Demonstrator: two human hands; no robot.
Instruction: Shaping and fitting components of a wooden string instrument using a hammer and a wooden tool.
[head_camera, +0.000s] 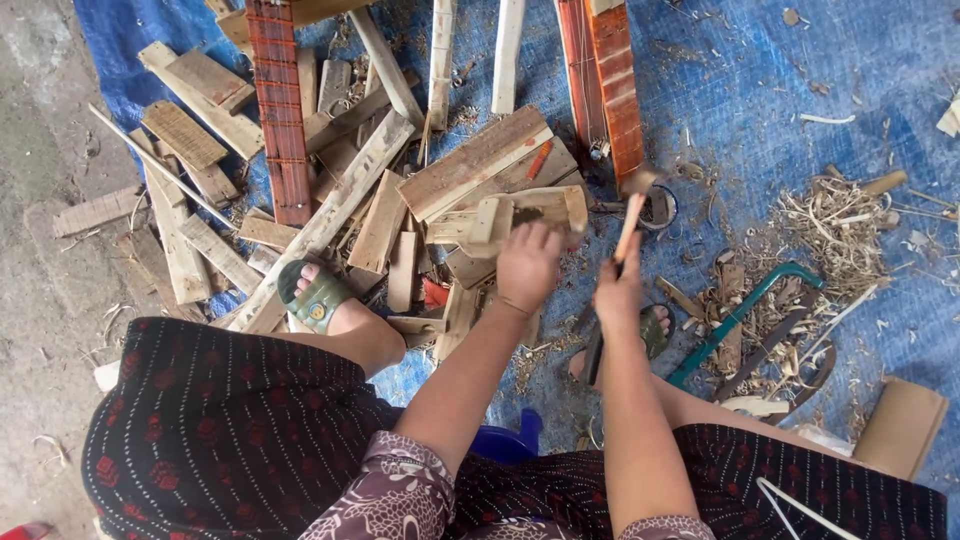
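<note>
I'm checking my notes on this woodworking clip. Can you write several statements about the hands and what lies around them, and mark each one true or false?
1. The right hand grips a wooden-handled hammer. True.
2. The left hand lies flat on the bare floor. False: it rests on a carved wooden piece.
3. A green-framed saw lies on the blue tarp. True.
4. Both feet are bare. False: the foot by the planks wears a green sandal.
5. Wood shavings are scattered on the tarp. True.
</note>
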